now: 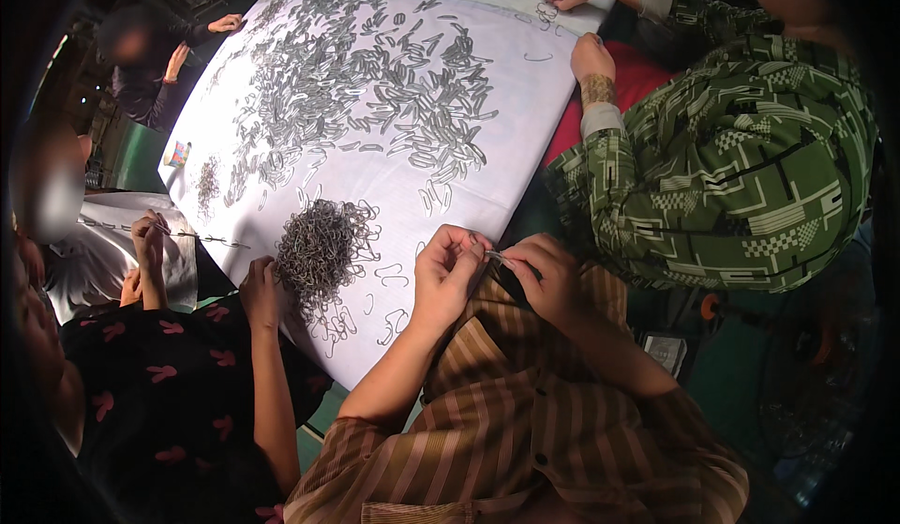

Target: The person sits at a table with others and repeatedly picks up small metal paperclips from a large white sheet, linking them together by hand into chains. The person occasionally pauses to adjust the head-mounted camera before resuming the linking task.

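Observation:
Both of my hands meet over my lap, just off the near edge of the white-covered table (412, 191). My left hand (448, 269) pinches one end of a small, thin, shiny metal piece (498, 256). The fingers of my right hand (546, 276) are closed on the other end of it. Its exact shape is mostly hidden by my fingertips. Left of my left hand lies a dense pile of bent wire hooks (317, 252). A few loose hooks (390, 272) are scattered between that pile and my hand.
Many long, narrow metal loops (422, 102) spread across the table's middle and far side. A person in a green patterned shirt (741, 168) works at the right. Beside me at the left, another person's hand (261, 291) touches the hook pile. More people sit along the far left side.

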A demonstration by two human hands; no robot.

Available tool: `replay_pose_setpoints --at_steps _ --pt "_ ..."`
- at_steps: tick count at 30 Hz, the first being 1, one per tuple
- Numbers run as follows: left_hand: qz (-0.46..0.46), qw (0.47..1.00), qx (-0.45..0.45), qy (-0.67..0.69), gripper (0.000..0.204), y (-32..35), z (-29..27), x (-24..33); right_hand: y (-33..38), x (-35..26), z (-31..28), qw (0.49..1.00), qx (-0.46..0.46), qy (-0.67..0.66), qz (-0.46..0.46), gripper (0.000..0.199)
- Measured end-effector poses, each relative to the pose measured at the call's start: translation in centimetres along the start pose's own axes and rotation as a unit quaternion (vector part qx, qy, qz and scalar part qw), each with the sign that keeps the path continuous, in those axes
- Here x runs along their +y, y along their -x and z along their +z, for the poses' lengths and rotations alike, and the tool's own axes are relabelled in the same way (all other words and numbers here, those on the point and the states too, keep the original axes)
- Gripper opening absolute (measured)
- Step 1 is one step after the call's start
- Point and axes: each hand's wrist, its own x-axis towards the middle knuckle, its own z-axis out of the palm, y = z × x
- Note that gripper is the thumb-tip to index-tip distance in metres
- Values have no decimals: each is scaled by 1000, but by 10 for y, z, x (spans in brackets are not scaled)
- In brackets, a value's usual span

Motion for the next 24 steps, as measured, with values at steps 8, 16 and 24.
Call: replay_pose_setpoints --at_steps 8,16,24 --pt "107 983 -40 -140 5 12 1 -9 -11 20 -4 1000 -3 25 17 10" --pt "97 980 -47 -167 5 22 4 -13 -53 62 72 988 -43 146 28 34" --pt "124 975 -54 -175 5 22 4 -22 -80 54 96 962 -151 184 137 40"
